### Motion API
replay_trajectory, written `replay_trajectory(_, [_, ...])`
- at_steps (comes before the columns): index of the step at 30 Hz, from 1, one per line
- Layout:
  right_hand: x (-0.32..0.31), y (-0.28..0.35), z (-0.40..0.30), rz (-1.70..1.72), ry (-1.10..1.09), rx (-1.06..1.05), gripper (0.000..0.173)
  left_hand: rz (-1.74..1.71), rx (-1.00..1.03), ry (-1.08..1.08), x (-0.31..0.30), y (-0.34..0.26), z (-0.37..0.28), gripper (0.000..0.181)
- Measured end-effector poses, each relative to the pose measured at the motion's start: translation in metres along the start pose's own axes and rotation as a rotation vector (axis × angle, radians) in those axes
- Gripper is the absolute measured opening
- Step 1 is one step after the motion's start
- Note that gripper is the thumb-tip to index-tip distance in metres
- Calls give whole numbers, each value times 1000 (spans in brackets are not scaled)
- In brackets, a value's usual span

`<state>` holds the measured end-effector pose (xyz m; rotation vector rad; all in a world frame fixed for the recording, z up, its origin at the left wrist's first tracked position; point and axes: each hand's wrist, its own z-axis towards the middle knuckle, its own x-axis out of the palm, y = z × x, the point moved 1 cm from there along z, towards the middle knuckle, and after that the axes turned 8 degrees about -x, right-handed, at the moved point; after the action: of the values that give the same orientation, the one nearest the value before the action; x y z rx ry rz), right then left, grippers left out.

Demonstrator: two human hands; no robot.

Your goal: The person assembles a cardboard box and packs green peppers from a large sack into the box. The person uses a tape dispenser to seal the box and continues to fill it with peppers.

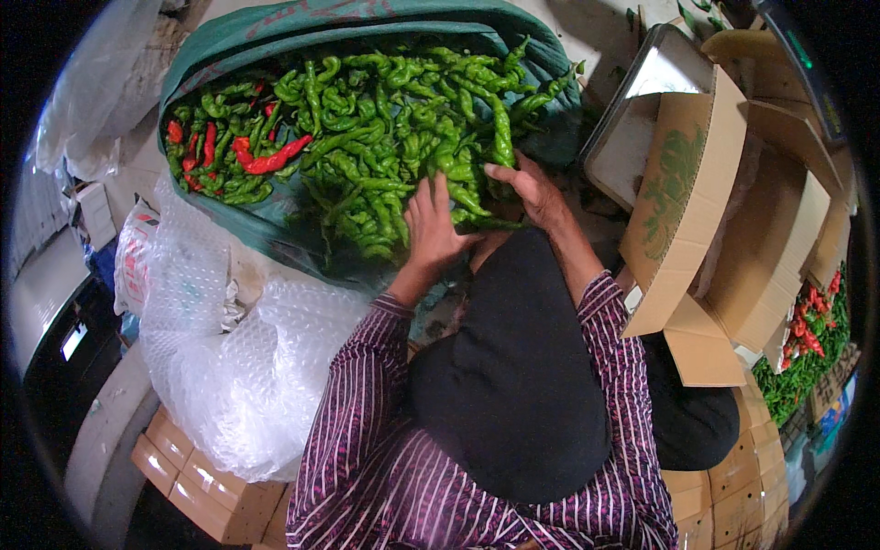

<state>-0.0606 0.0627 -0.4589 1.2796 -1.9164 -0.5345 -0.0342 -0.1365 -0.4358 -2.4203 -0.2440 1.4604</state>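
Note:
Curly green chili peppers (405, 130) lie heaped in a green woven sack (254, 34) that is spread wide in front of me, with several red chili peppers (271, 159) on its left side. My left hand (435, 220) rests at the near edge of the heap, fingers spread against the peppers. With thumb and fingers my right hand (529, 187) grips the lower end of a long green pepper (500, 127), which points away from me. More green peppers lie between the two hands.
Open cardboard boxes (687, 185) stand at the right beside a tray (605, 137). Clear bubble wrap (234, 371) is bunched at the left. Taped cartons (199, 481) are at the lower left. More red and green peppers (811, 330) lie at the far right.

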Motion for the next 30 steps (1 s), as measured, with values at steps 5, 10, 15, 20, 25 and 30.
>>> replay_trajectory(5, [10,4,2,162,-212,-70,60,-83,-44,-50,11,-18,15,117])
replay_trajectory(10, [-6,-1,18,217,-101,136,59,-21,159,-48,-5,-19,20,124])
replay_trajectory(15, [-17,-6,24,314,-33,160,57,8,221,-20,5,-20,28,124])
replay_trajectory(20, [-14,4,21,240,9,150,52,-254,116,16,3,-23,32,114])
replay_trajectory(25, [12,19,12,253,-85,-20,38,-572,-9,-257,-27,-37,54,78])
replay_trajectory(30, [41,55,-16,109,-44,-210,34,-658,-42,-185,-88,-51,43,71])
